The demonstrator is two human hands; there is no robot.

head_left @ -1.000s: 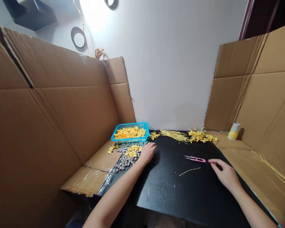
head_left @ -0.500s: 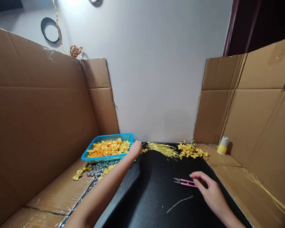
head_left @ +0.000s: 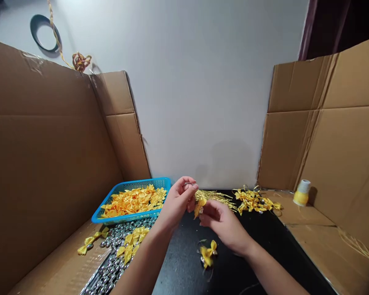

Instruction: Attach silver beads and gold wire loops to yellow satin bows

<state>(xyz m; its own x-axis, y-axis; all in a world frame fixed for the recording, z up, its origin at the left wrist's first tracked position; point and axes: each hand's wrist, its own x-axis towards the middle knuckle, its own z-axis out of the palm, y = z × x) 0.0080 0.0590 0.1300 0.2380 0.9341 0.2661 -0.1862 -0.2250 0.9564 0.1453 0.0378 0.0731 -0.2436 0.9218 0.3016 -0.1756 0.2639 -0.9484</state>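
Note:
My left hand (head_left: 180, 200) is raised over the black table, its fingertips pinching a thin string that barely shows. Close beside it, my right hand (head_left: 219, 221) has its fingers closed around a yellow ribbon bow (head_left: 199, 207) with a silver bead. Below both hands is another yellow bow ornament (head_left: 207, 255) with silver beads and a thin loop; it looks blurred, and I cannot tell whether it hangs or lies on the table. Gold strings (head_left: 218, 198) lie in a bundle behind my hands, partly covered by them.
At left stands a blue basket (head_left: 96, 217) of yellow bows, with silver beads (head_left: 110, 262) and several bows before it. Finished-looking beaded bows (head_left: 252, 200) are heaped at the back right. A yellow-and-white thread spool (head_left: 301, 192) stands on cardboard. Cardboard walls (head_left: 49, 164) flank the black table (head_left: 184, 270).
My right hand has left the pink thread snips and moved up and left to a bow. My left hand has come back from beside the basket. The snips no longer show; the view has shifted slightly.

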